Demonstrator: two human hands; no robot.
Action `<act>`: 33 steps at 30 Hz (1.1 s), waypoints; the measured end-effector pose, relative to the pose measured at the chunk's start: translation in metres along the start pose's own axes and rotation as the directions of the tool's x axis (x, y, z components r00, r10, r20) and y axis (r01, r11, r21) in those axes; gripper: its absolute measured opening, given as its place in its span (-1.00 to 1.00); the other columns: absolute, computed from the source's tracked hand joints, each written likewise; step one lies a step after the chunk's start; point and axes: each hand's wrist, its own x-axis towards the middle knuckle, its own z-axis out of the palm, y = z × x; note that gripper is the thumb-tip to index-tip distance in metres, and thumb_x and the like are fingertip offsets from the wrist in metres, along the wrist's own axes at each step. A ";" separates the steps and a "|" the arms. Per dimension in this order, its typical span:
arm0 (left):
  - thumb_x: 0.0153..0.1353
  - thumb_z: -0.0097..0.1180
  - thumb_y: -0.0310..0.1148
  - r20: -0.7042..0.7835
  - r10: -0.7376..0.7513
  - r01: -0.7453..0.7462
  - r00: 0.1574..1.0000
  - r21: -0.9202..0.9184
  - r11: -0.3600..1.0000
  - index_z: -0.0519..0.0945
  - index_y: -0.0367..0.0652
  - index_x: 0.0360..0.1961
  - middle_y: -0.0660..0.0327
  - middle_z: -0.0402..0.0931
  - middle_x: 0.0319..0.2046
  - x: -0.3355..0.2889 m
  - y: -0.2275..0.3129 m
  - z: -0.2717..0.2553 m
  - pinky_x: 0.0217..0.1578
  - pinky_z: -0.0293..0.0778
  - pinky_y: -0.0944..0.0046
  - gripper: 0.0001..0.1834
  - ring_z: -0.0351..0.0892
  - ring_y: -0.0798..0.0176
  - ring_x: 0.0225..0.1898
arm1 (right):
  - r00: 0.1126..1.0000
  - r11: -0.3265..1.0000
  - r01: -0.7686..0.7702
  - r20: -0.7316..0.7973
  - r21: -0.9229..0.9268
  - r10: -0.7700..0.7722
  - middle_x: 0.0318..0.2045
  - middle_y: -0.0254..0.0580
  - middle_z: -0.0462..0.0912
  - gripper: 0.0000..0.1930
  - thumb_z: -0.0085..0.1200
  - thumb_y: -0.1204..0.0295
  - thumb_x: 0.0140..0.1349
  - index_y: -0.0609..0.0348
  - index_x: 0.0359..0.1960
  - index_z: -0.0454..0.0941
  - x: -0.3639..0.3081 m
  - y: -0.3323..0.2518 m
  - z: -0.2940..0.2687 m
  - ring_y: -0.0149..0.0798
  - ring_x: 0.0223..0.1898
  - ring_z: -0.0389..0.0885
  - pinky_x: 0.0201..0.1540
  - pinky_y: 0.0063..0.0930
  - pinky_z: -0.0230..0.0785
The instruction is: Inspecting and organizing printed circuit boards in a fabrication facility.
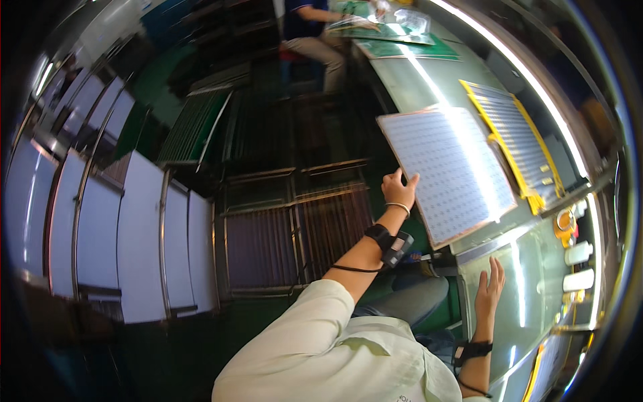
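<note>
My left hand [400, 189] is at the left edge of a thin, pale rectangular panel [445, 167] covered in rows of small marks. The thumb reaches over the panel's face and the other fingers curl at its edge, so the hand looks closed on it; the undersides of the fingers are hidden. This panel overhangs the bench on its left side. My right hand [490, 288] is open, fingers stretched upward, above the glassy bench top near the panel's lower corner, and holds nothing. Both wrists carry black straps.
A yellow-edged ribbed rack [512, 141] lies right of the panel. White bottles [578, 281] and an orange tape dispenser [566, 224] line the bench's right side. Racks with upright white boards [140, 234] stand at left; slotted racks [298, 234] stand in the middle. Another person [315, 33] works at the far end.
</note>
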 end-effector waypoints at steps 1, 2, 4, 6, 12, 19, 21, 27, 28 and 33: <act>-0.04 0.20 0.07 -0.048 -0.027 0.028 0.998 0.006 1.000 0.50 -0.18 -0.10 -0.08 0.38 -0.13 -0.006 -0.012 -0.005 -0.04 0.27 0.01 -0.39 0.34 -0.08 -0.05 | 0.999 0.995 0.021 -0.040 -0.100 -0.026 0.07 0.01 0.35 -0.67 -0.13 0.48 0.22 0.24 0.03 0.39 -0.007 -0.007 0.007 0.02 0.11 0.25 0.16 -0.21 0.07; -0.04 0.21 0.04 -0.104 0.034 -0.033 0.994 0.017 0.999 0.49 -0.17 -0.09 -0.07 0.40 -0.15 -0.005 -0.031 -0.016 -0.05 0.27 0.01 -0.41 0.35 -0.08 -0.07 | 0.996 0.992 0.090 -0.010 -0.093 -0.091 0.07 0.01 0.35 -0.67 -0.13 0.48 0.22 0.24 0.03 0.39 -0.013 -0.013 0.012 0.02 0.11 0.25 0.16 -0.21 0.07; 0.00 0.20 -0.07 -0.167 0.173 -0.161 0.971 0.086 0.983 0.51 -0.16 -0.14 -0.04 0.43 -0.20 -0.006 -0.086 -0.040 -0.07 0.27 0.01 -0.53 0.36 -0.09 -0.11 | 0.989 0.988 0.111 -0.087 -0.104 -0.121 0.00 0.04 0.40 -0.68 -0.11 0.53 0.18 0.25 0.00 0.40 -0.028 -0.023 0.018 0.05 0.06 0.29 0.13 -0.18 0.11; 0.04 0.15 -0.18 -0.165 0.178 -0.156 0.970 0.139 0.978 0.59 -0.22 -0.41 -0.04 0.51 -0.42 -0.011 -0.166 -0.075 -0.24 0.38 0.01 -0.71 0.47 -0.13 -0.30 | 0.991 0.988 0.128 -0.017 -0.086 -0.130 -0.05 0.04 0.42 -0.69 -0.11 0.53 0.18 0.26 -0.02 0.42 -0.042 -0.030 0.017 0.05 0.03 0.32 0.10 -0.18 0.13; 0.04 0.10 -0.17 0.675 -0.104 -0.139 0.730 0.295 0.945 0.61 -0.11 -0.31 0.11 0.57 -0.45 -0.152 -0.426 -0.269 -0.33 0.45 0.19 -0.73 0.56 0.21 -0.39 | 0.977 1.000 -0.004 0.215 -0.012 0.007 -0.22 0.02 0.50 -0.75 -0.08 0.58 0.15 0.31 -0.12 0.46 -0.091 -0.029 0.000 0.00 -0.11 0.42 -0.01 -0.25 0.23; 0.11 -0.05 -0.17 0.432 -0.882 0.007 0.189 0.898 0.441 0.57 -0.05 -0.10 0.09 0.43 0.02 -0.265 -0.476 -0.296 -0.04 0.40 0.10 -0.63 0.44 0.05 0.05 | 0.967 0.938 -0.246 -0.133 -0.245 0.219 -0.04 -0.02 0.47 -0.71 -0.11 0.55 0.22 0.28 -0.01 0.43 -0.123 0.002 -0.023 -0.05 0.04 0.37 0.12 -0.27 0.16; 0.00 0.07 -0.17 0.627 -0.741 -0.013 0.240 0.765 0.643 0.63 -0.03 -0.27 0.01 0.56 -0.20 -0.257 -0.462 -0.283 -0.23 0.46 0.07 -0.71 0.58 0.04 -0.18 | 0.972 0.916 -0.200 -0.190 -0.349 0.140 0.00 -0.02 0.44 -0.69 -0.12 0.54 0.23 0.27 0.02 0.40 -0.125 0.013 -0.024 -0.06 0.09 0.34 0.16 -0.26 0.12; 0.11 -0.01 -0.23 0.585 -0.608 0.401 0.537 0.457 0.794 0.58 -0.20 -0.44 0.05 0.57 -0.48 -0.190 -0.400 -0.187 -0.40 0.48 0.15 -0.75 0.59 0.12 -0.44 | 0.971 0.918 -0.223 -0.154 -0.327 0.181 0.24 -0.07 0.20 -0.57 -0.19 0.41 0.30 0.13 0.21 0.21 -0.136 0.042 -0.015 -0.09 0.29 0.08 0.30 -0.26 -0.15; 0.12 -0.04 -0.26 0.538 -0.622 0.493 0.570 0.382 0.782 0.57 -0.23 -0.49 0.06 0.56 -0.51 -0.185 -0.388 -0.175 -0.39 0.49 0.19 -0.74 0.59 0.17 -0.44 | 0.968 0.913 -0.242 -0.147 -0.328 0.204 0.25 -0.08 0.17 -0.57 -0.21 0.36 0.32 0.12 0.22 0.20 -0.138 0.045 -0.011 -0.09 0.30 0.03 0.30 -0.24 -0.19; 0.09 0.00 -0.28 0.571 -0.615 0.674 0.543 0.140 0.725 0.59 -0.17 -0.42 0.06 0.58 -0.45 -0.176 -0.369 -0.154 -0.36 0.50 0.19 -0.79 0.60 0.13 -0.39 | 0.979 0.777 -0.204 -0.127 -0.595 0.160 0.28 -0.21 0.14 -0.56 -0.27 0.32 0.32 -0.02 0.25 0.18 -0.146 0.051 0.000 -0.10 0.33 -0.02 0.32 -0.13 -0.23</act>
